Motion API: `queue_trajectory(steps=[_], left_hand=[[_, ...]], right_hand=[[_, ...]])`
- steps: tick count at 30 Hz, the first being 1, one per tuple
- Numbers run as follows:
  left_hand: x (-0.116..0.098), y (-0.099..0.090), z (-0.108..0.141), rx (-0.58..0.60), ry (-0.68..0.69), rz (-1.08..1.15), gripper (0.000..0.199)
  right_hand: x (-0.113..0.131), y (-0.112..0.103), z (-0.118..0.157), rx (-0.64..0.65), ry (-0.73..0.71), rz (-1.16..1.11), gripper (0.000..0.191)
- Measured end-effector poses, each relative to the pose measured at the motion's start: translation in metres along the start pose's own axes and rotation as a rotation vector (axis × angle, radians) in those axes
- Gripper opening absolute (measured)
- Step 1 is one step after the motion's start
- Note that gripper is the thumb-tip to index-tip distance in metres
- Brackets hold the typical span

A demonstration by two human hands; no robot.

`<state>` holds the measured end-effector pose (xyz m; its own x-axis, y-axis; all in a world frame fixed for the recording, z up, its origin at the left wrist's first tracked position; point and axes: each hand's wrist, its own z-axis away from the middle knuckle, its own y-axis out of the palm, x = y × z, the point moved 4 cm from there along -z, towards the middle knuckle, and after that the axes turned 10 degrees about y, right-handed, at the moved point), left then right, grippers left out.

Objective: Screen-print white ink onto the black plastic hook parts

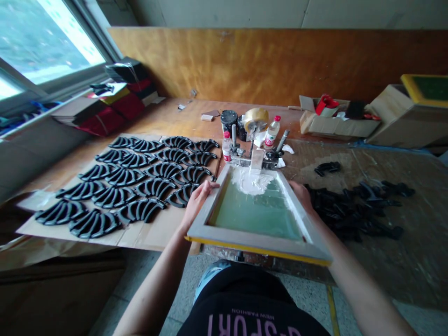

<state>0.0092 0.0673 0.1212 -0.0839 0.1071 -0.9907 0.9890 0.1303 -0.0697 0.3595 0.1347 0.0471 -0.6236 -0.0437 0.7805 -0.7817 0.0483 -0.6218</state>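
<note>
A framed screen point(257, 210) with a green mesh tilts up toward me at the table's front edge. White paste point(252, 181) lies across its far part and along its right side. My left hand point(200, 199) grips the left side of the frame, fingers closed around the edge. On the right side my right hand point(301, 195) holds the frame too, partly hidden behind it. A metal clamp bar point(241, 161) stands at the frame's far end, with a pale scraper point(256, 161) resting there above the paste.
Rows of black curved parts point(115, 176) cover cardboard point(140, 233) at left. A pile of black parts point(353, 205) lies right. Bottles point(272, 132), a tape roll point(256, 119) and a dark jar point(229, 122) stand behind the clamp. An open carton point(336, 125) sits at back right.
</note>
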Motion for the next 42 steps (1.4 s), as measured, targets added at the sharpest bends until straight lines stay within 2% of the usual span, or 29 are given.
queue_trajectory(steps=[2,3,5,6,8,11,13,14,19,21,24,26,29,31,33,35,37,39,42], left_hand=[[0.029,-0.003,0.015,0.056,-0.113,-0.041,0.053],[0.044,-0.002,0.021,0.075,-0.172,-0.027,0.058],[0.074,0.002,0.029,0.086,-0.256,0.006,0.074],[0.087,0.004,0.031,0.082,-0.272,0.013,0.079],[0.107,0.007,0.033,0.068,-0.264,0.004,0.081],[0.124,0.007,0.033,0.059,-0.243,-0.033,0.075],[0.129,0.004,0.033,0.06,-0.239,-0.066,0.071],[0.131,0.003,0.034,0.059,-0.238,-0.082,0.07],[0.133,0.002,0.034,0.083,-0.235,-0.089,0.068],[0.133,0.003,0.034,0.086,-0.234,-0.066,0.069],[0.13,0.004,0.034,0.081,-0.247,-0.029,0.073],[0.126,0.005,0.034,0.078,-0.265,-0.009,0.077],[0.117,0.006,0.035,0.073,-0.282,0.008,0.078],[0.109,0.006,0.035,0.067,-0.29,0.004,0.078],[0.097,0.005,0.035,0.076,-0.295,0.002,0.081],[0.08,0.002,0.033,0.087,-0.277,0.007,0.082],[0.057,-0.001,0.029,0.089,-0.224,-0.003,0.071],[0.032,-0.002,0.021,0.067,-0.17,-0.015,0.058],[-0.003,0.005,-0.002,0.027,-0.091,0.156,0.052]], right_hand=[[0.011,-0.017,-0.01,-0.181,-0.022,0.115,0.035],[0.024,-0.017,-0.016,-0.257,-0.078,0.175,0.045],[0.056,-0.001,-0.028,-0.295,-0.232,0.289,0.065],[0.071,0.012,-0.034,-0.256,-0.3,0.332,0.068],[0.093,0.039,-0.047,-0.145,-0.343,0.424,0.057],[0.098,0.068,-0.052,0.036,-0.251,0.567,0.026],[0.092,0.076,-0.039,0.116,-0.249,0.622,0.012],[0.09,0.076,-0.028,0.15,-0.299,0.632,0.009],[0.088,0.066,0.025,0.394,-0.699,0.537,0.017],[0.089,0.063,0.028,0.424,-0.73,0.489,0.014],[0.088,0.063,0.022,0.262,-0.659,0.459,0.014],[0.084,0.065,0.027,0.172,-0.679,0.433,0.02],[0.081,0.069,0.041,0.213,-0.767,0.376,0.023],[0.085,0.068,0.036,0.235,-0.738,0.359,0.016],[0.094,0.063,0.014,0.185,-0.633,0.359,0.016],[0.104,0.054,-0.019,0.087,-0.488,0.366,0.036],[0.105,0.038,-0.052,-0.003,-0.353,0.378,0.054],[0.093,0.014,-0.076,-0.099,-0.227,0.365,0.055],[0.047,-0.023,-0.082,-0.265,-0.016,0.275,0.036]])
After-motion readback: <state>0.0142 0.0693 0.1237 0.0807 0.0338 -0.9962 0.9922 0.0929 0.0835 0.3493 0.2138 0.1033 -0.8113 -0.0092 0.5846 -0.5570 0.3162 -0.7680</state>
